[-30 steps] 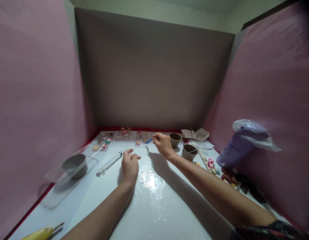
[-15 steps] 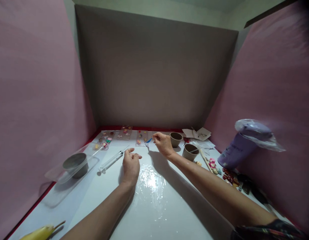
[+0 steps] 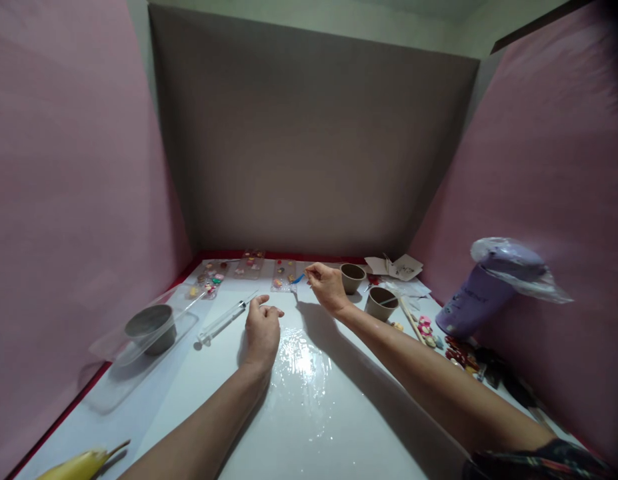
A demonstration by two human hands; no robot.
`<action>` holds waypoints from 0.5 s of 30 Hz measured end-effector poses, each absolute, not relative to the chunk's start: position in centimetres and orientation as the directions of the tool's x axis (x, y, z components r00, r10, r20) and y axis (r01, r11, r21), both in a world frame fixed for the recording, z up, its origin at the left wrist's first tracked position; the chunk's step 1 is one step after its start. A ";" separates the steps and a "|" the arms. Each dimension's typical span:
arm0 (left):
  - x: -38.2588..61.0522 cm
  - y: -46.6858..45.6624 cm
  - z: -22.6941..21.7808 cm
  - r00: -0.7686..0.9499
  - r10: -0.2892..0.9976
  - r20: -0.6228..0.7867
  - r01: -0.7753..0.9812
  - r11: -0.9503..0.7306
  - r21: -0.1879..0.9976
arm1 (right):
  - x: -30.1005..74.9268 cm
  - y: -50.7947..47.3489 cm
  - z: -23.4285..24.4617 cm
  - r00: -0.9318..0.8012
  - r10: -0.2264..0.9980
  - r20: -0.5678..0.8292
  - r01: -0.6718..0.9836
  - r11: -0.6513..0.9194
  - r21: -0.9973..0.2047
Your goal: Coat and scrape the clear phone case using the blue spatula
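Hardly anything has moved since the earlier frames: both hands keep their places and only the view has drifted a touch. The left hand [image 3: 263,330] lies on the white surface [image 3: 309,413], palm down, fingers loosely curled and apart, gripping nothing. Just beside its fingertips, not touching, lies a clear syringe [image 3: 223,321], angled away to the left. The right hand [image 3: 329,288] reaches farther out, thumb and fingers pinched together on a thin blue tool [image 3: 299,279]; it is too small to tell what kind. The tool's tip is at the near edge of a clear strip [image 3: 283,275] that carries small coloured pieces, one of several such strips along the far edge.

Right of that hand stand two brown paper cups, the farther cup [image 3: 351,277] just beside the knuckles and the nearer cup [image 3: 380,303] by the wrist, with a wooden stick [image 3: 407,319] lying next to it. Farther right a purple cup [image 3: 471,300] stands under a loose plastic cover. At far left a dark round tub [image 3: 149,328] sits in a clear tray, and a banana [image 3: 79,463] lies at the near left corner.
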State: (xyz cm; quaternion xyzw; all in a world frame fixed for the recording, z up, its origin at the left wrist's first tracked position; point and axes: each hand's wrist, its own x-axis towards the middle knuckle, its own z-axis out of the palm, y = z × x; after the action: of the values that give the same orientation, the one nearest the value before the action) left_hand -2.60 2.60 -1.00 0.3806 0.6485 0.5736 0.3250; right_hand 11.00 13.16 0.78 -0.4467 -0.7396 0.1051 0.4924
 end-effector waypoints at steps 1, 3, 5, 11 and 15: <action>-2.6 2.6 -1.0 -0.500 0.866 0.016 0.121 0.052 0.991 | 11.0 13.1 0.8 -0.115 0.764 0.635 0.559 0.578 -0.595; -2.6 2.6 -1.0 -0.500 0.866 0.018 0.127 0.053 0.991 | 11.0 13.1 0.7 -0.119 0.765 0.633 0.560 0.578 -0.593; -2.7 2.6 -1.0 -0.500 0.866 0.017 0.134 0.058 0.989 | 11.0 13.0 0.7 -0.127 0.766 0.630 0.559 0.580 -0.592; -2.8 2.5 -1.1 -0.500 0.866 0.015 0.145 0.067 0.987 | 11.1 13.0 0.9 -0.125 0.767 0.629 0.566 0.576 -0.590; -2.7 2.5 -1.1 -0.500 0.866 0.016 0.152 0.070 0.986 | 11.1 13.0 0.9 -0.123 0.770 0.626 0.571 0.571 -0.590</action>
State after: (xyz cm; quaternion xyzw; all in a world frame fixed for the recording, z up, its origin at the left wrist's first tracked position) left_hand -2.68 2.53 -1.09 0.3862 0.6589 0.5622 0.3174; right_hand 11.06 13.04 0.94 -0.4515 -0.7422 0.1028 0.4845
